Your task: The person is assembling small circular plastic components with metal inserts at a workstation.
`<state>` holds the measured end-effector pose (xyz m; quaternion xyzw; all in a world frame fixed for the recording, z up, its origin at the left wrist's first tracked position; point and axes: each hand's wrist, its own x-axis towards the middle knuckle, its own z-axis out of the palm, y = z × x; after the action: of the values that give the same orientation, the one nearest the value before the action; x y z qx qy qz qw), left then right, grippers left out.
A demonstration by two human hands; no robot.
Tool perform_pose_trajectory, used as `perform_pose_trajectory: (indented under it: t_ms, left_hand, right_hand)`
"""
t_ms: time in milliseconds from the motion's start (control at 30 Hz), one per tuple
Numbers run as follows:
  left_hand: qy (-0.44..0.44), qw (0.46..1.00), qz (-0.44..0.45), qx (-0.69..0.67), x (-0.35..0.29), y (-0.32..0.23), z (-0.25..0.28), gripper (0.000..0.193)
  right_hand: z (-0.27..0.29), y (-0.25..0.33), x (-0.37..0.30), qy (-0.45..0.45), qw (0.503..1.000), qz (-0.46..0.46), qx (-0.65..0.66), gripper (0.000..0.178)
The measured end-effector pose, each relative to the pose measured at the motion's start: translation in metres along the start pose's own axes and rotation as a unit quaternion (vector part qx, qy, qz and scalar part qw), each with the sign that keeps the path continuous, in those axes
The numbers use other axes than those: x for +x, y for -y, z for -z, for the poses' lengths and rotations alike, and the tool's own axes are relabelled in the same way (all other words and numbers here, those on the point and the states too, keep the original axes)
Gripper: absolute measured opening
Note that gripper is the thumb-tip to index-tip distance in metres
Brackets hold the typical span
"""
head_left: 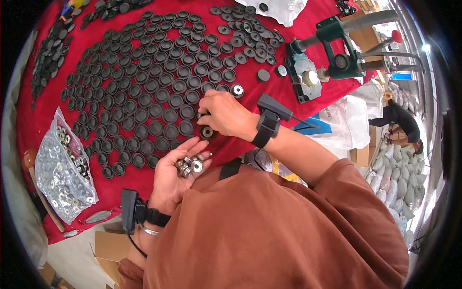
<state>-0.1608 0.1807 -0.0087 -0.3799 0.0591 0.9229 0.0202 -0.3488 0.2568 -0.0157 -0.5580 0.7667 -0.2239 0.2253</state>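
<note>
Palm up and cupped, my left hand (pixel 169 169) holds several small shiny round metal parts (pixel 196 166), some with a centre hole. My right hand (pixel 224 113) reaches over the near right edge of a wide field of round black caps (pixel 142 76). Its fingers are bent together at the caps; whatever they pinch is mostly hidden. Just below these fingers, a black cap (pixel 207 132) has a metal part seated in its middle. Another cap with a bright metal centre (pixel 237 90) lies beyond my right hand.
A red cloth (pixel 221 144) covers the table. On the left lies a clear bag (pixel 65 173) of metal parts beside a wooden-handled tool (pixel 41 192). A green hand press (pixel 332 48) stands at the right. Flat black discs (pixel 250 41) lie at the back. Another person (pixel 402 123) is far right.
</note>
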Motion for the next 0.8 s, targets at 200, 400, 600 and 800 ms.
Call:
perform_pose_trajectory:
  t_ms: [200,400,600,800]
  left_hand:
    - [0.033,0.995,0.002,-0.092,0.003,0.0,0.008,0.035]
    - [0.051,0.994,0.025,-0.097,0.011,0.005,0.017,0.033]
    - [0.002,0.998,-0.004,-0.07,0.008,0.008,0.006,0.032]
    - [-0.005,0.998,-0.002,-0.065,0.005,0.009,0.004,0.032]
  right_hand:
    - [0.023,0.052,-0.028,0.022,0.988,0.077,0.128,0.019]
    - [-0.002,0.067,-0.051,0.045,0.988,0.129,0.067,0.018]
    - [0.014,0.061,-0.05,0.029,0.991,0.133,0.004,0.012]
    - [0.021,-0.007,-0.021,-0.129,0.992,0.004,0.007,0.007]
